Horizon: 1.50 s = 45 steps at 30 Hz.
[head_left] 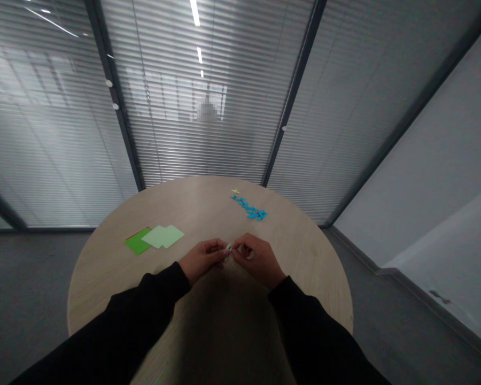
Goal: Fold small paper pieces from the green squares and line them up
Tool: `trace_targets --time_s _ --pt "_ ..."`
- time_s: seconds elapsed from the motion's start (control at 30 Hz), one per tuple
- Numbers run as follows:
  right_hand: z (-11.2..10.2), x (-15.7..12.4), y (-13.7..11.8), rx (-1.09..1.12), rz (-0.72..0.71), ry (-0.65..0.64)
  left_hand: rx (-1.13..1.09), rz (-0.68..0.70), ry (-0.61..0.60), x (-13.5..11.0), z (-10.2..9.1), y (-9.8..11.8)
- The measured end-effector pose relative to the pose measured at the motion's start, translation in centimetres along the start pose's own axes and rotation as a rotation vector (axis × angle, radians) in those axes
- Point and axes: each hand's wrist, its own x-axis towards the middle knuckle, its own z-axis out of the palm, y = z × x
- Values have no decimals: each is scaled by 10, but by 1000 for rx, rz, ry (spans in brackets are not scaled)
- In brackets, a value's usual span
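Observation:
Between my two hands is a small pale green piece of folded paper (229, 246), mostly covered by fingertips. My left hand (206, 259) pinches it from the left, with thumb and fingers closed. From the other side my right hand (260, 259) is closed as well, its fingertips at the paper's right end. Left of the hands lie pale green paper squares (163, 237), overlapping a brighter green square (137, 242) with a thin orange edge showing behind it. Beyond my right hand sits a row of small blue folded paper pieces (250, 208), topped by a yellow star-like paper piece (235, 191).
Everything lies on a round wooden table (104, 272). Glass panels with blinds (208, 144) stand just behind its far edge. A white wall (436, 224) rises on the right, above the grey floor (28, 283).

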Motion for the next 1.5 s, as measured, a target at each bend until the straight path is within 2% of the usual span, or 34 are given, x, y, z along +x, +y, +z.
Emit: trace_targets --time_s 0.13,0.3,0.57,0.7,1.0,1.33,1.5 --pt "-1 0 0 -59 -52 -36 92 2 37 -1 2 3" --pt "2 1 -2 -71 -83 -43 95 27 102 -1 5 3" --pt "7 2 -2 -14 -95 0 -56 13 115 2 4 -3" --pt "5 2 -1 -17 -108 -19 -107 16 133 1 7 0" --pt "9 2 -2 -20 -133 52 -223 4 158 -3 12 5" --pt "15 2 -7 12 26 102 -216 46 183 -1 10 2" --pt "15 1 -8 40 15 91 -193 67 204 -1 10 2"
